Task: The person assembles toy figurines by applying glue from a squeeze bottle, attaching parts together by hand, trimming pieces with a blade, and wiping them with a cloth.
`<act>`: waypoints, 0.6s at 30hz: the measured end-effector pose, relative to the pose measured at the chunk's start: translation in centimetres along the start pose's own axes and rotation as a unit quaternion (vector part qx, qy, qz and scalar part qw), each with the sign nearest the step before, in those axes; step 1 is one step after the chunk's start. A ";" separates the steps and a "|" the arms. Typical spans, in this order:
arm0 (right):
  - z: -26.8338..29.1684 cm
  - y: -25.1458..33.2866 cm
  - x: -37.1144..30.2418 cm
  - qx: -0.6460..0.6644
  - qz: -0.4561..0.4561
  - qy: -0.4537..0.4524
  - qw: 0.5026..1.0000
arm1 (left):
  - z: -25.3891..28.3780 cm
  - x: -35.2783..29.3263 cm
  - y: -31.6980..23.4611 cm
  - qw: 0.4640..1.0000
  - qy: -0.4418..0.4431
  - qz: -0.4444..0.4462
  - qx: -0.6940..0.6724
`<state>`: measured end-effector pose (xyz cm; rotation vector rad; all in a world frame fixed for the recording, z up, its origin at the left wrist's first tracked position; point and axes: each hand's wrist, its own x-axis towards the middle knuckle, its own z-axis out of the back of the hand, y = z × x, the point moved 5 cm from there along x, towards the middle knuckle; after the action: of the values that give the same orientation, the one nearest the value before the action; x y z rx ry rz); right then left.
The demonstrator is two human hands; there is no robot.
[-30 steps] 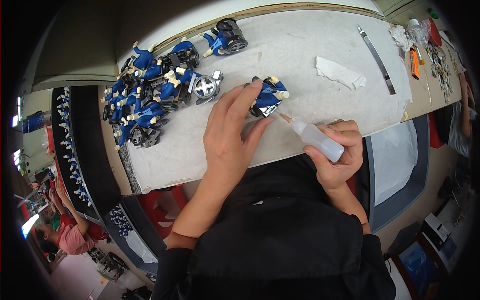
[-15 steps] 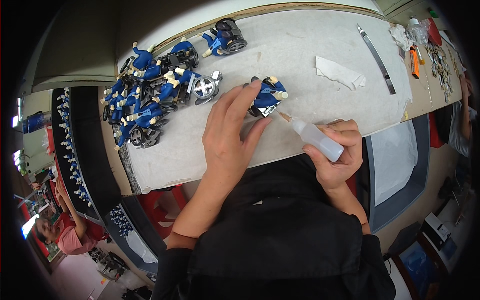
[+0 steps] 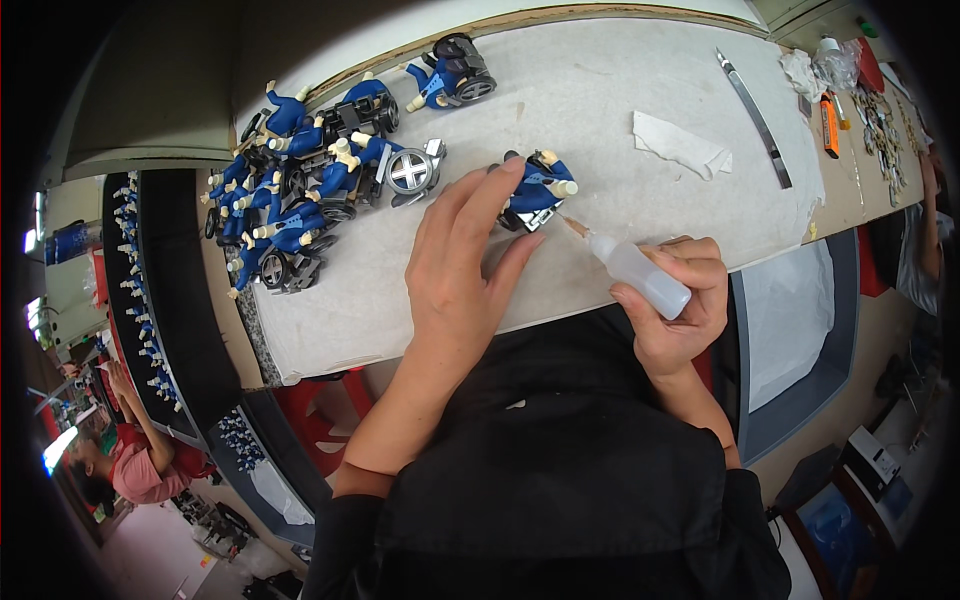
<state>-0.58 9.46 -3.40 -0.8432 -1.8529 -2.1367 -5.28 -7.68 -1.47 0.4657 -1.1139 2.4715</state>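
My left hand (image 3: 455, 250) grips a small toy figure (image 3: 537, 188) in blue clothes, seated on a dark and silver wheeled base, against the pale table top. The thumb lies along its near side and the fingers reach over its left side. In my right hand (image 3: 685, 300) is a translucent white squeeze bottle (image 3: 640, 272), its thin brownish nozzle pointing at the figure's silver base. The nozzle tip is very close to the base; I cannot tell whether they touch. A pile of similar figures (image 3: 290, 235) with black wheels lies left of my left hand.
One more figure (image 3: 455, 75) sits apart at the back. To the right are a folded white cloth (image 3: 680, 145), a long metal blade-like tool (image 3: 755, 120) and an orange-handled cutter (image 3: 829, 125). A conveyor belt (image 3: 185, 290) runs at the left, with another person (image 3: 145, 465) beside it.
The bottle has shifted very slightly right, its nozzle still by the figure's base. My left hand keeps its hold almost unmoved. The person at the left has turned their head.
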 end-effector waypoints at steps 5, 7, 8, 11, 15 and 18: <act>0.0 0.1 0.1 -0.001 0.009 0.013 1.000 | 0.1 0.0 -0.1 1.000 -0.001 -0.002 -0.001; 0.1 0.1 0.0 0.017 0.008 0.008 1.000 | 0.1 0.0 -0.1 1.000 0.003 0.003 0.005; 0.1 0.1 0.0 0.017 0.008 0.008 1.000 | 0.1 0.0 -0.1 1.000 0.003 0.004 0.005; 0.4 -0.1 -0.2 0.026 0.000 -0.005 1.000 | 0.1 0.1 0.0 1.000 0.005 0.008 0.002; 0.2 0.0 -0.2 0.020 0.006 0.015 1.000 | 0.0 0.1 0.0 1.000 0.000 -0.001 0.001; -0.1 0.1 -0.2 0.010 0.010 0.023 1.000 | 0.1 0.1 0.0 1.000 -0.002 -0.004 0.005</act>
<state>-0.38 9.32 -3.39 -0.7970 -1.8323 -2.1040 -5.31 -7.74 -1.36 0.4766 -1.0992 2.4711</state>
